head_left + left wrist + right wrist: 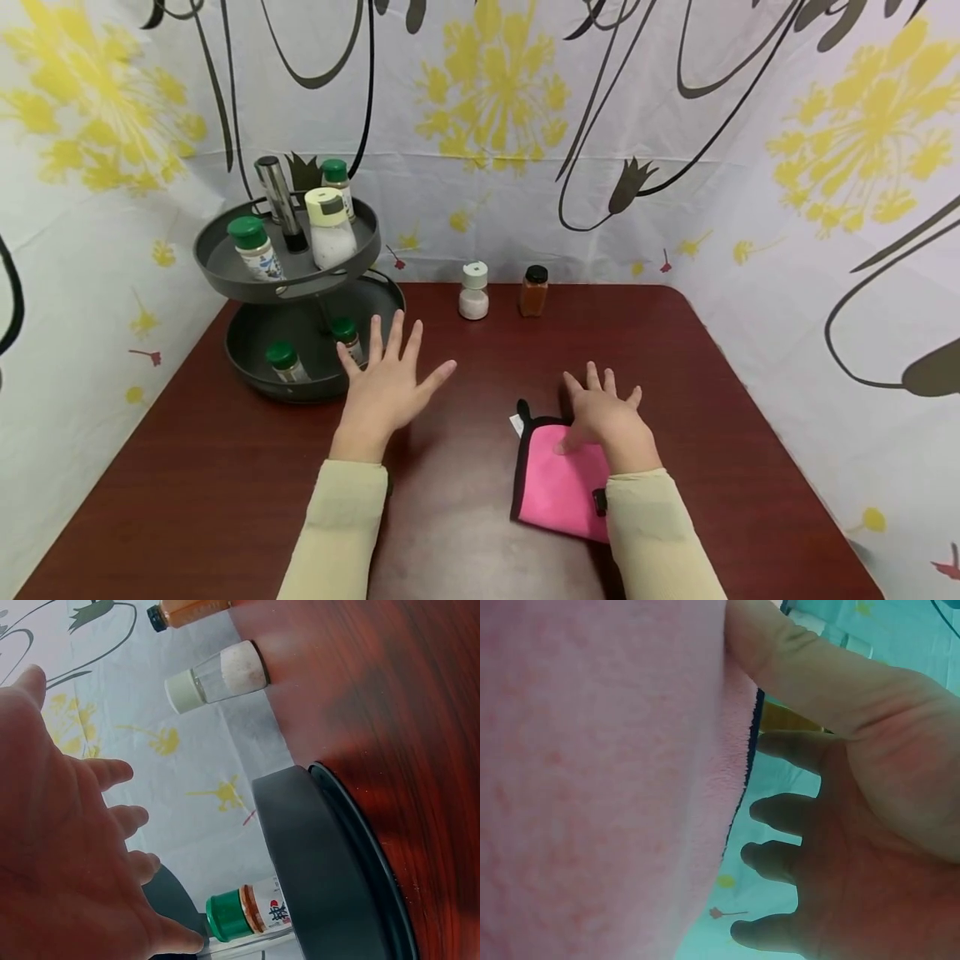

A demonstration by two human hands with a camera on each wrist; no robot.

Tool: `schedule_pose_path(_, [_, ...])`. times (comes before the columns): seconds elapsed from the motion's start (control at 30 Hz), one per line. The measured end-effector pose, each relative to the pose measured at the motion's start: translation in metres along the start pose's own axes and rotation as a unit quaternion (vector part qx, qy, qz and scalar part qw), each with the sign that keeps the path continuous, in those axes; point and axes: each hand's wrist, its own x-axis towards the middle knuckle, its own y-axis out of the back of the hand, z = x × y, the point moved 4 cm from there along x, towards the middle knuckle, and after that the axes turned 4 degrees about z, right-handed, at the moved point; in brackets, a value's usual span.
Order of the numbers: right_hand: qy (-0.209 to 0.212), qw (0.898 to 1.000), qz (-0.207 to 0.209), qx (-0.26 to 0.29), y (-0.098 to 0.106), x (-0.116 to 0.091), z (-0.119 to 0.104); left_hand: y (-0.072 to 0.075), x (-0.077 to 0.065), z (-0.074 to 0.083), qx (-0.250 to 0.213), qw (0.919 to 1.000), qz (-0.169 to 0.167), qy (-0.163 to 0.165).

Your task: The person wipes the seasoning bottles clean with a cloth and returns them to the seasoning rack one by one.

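Observation:
My left hand is held with its fingers spread in front of a dark two-tier round rack, holding nothing. The left wrist view shows this hand beside the rack's grey rim and a green-capped seasoning bottle. Over a pink cloth with black trim, with a loop and a white tag at one corner, is my right hand. Its thumb overlaps the fuzzy pink cloth, while the other fingers stretch past the edge. Whether the thumb presses on it I cannot tell.
A white-capped shaker and a black-capped orange spice jar stand at the table's back edge. On the rack are several green-capped bottles, a yellow-capped jar and a silver-black cylinder. Patterned fabric encloses the dark red table.

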Motion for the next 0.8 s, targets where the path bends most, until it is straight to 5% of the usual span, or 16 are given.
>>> schedule_pose_path(0.33, [-0.009, 0.999, -0.030, 0.013, -0.002, -0.006, 0.000, -0.004, -0.002, -0.001, 0.004, 0.9999, -0.012, -0.006])
schedule_pose_path(0.8, [0.015, 0.999, -0.010, 0.028, 0.008, -0.022, 0.010, -0.008, -0.011, 0.013, 0.001, 0.9978, -0.056, -0.034])
